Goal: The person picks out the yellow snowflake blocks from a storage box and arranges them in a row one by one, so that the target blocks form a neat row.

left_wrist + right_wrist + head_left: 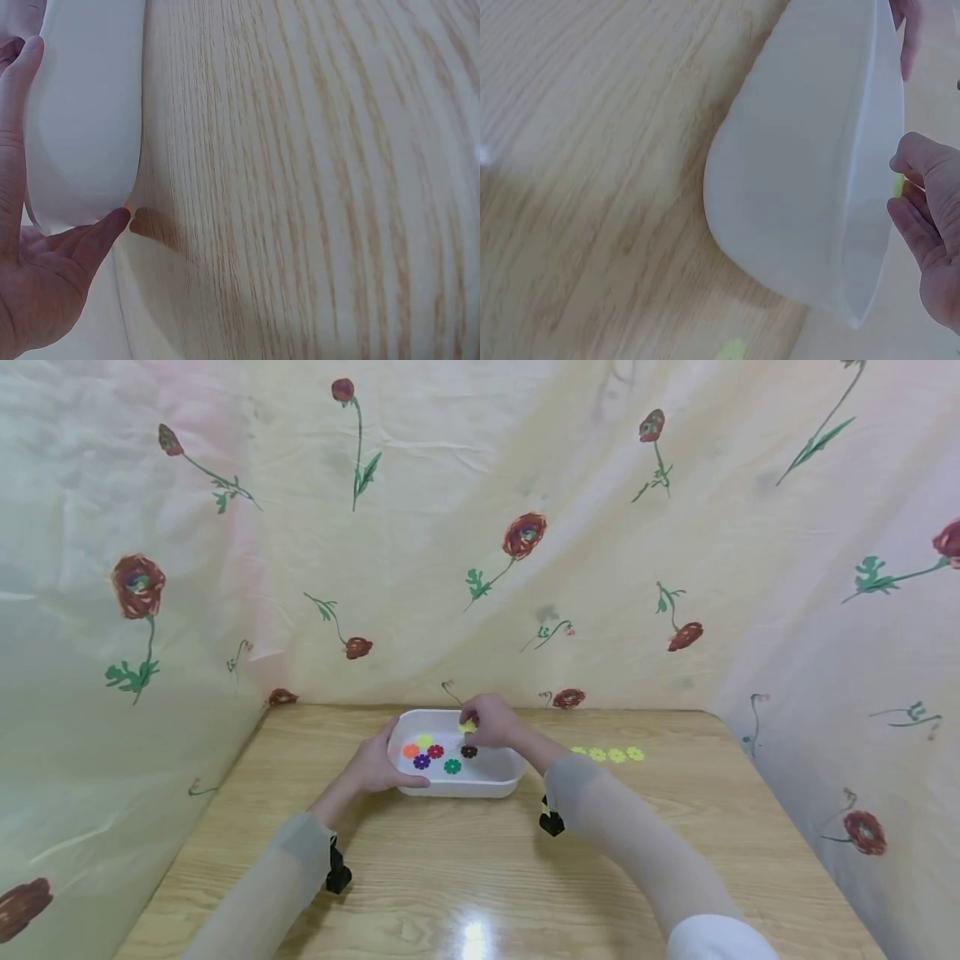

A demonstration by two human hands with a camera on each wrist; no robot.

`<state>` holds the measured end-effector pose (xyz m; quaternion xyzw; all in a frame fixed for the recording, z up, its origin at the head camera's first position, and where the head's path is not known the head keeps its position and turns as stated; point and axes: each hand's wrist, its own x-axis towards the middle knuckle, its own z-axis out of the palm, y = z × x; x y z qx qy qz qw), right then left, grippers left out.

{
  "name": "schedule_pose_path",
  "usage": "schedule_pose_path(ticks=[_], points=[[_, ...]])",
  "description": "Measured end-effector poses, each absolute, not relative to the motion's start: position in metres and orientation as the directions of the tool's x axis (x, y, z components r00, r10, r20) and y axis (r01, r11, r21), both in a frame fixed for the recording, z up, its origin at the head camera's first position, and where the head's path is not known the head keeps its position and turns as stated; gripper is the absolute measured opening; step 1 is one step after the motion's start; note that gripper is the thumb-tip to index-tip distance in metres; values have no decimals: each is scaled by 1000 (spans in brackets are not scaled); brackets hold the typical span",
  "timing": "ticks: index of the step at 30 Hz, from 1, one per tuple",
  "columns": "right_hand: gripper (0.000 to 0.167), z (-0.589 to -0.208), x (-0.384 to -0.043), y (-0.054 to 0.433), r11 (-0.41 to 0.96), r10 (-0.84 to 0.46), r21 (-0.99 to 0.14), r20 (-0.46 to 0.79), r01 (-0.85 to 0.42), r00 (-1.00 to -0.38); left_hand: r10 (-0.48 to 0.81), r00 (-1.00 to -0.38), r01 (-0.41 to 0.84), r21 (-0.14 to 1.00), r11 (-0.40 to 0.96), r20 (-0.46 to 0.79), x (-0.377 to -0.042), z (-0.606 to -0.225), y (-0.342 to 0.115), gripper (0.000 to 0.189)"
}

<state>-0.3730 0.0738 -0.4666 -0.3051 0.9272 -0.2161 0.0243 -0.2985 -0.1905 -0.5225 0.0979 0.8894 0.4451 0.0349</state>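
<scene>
A white plastic tray (pixel 480 789) with rounded corners stands at the back of the wooden table. Flower-shaped plastic pieces lie in it: an orange (pixel 411 750), a yellow (pixel 425 740), a red (pixel 436 751), a purple (pixel 422 762), a green (pixel 452 766) and a dark brown one (pixel 468 752). My left hand (pixel 377 764) grips the tray's left end, thumb along the near rim and fingers around the end wall. Over the tray's right part, my right hand (pixel 491 722) pinches a yellow flower piece (pixel 898 184) between thumb and fingers.
On the table (pixel 450 868), right of the tray, several yellow flower pieces (pixel 617 755) lie in a row, partly hidden by the right forearm. A flower-patterned cloth (pixel 420 552) hangs behind the table and along both sides. Small black devices (pixel 552 823) are strapped at both wrists.
</scene>
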Motion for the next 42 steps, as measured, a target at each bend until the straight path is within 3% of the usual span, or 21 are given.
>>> schedule_pose_path(ticks=[15,42], points=[[24,-464,-389,117,753,-543,-352,145,-556,-827,204,-979,141,807,573,26,-299,-522,-188,135],[19,-465,-397,185,787,-455,-342,239,-513,-858,189,-982,121,804,582,10,-300,-522,-188,134]])
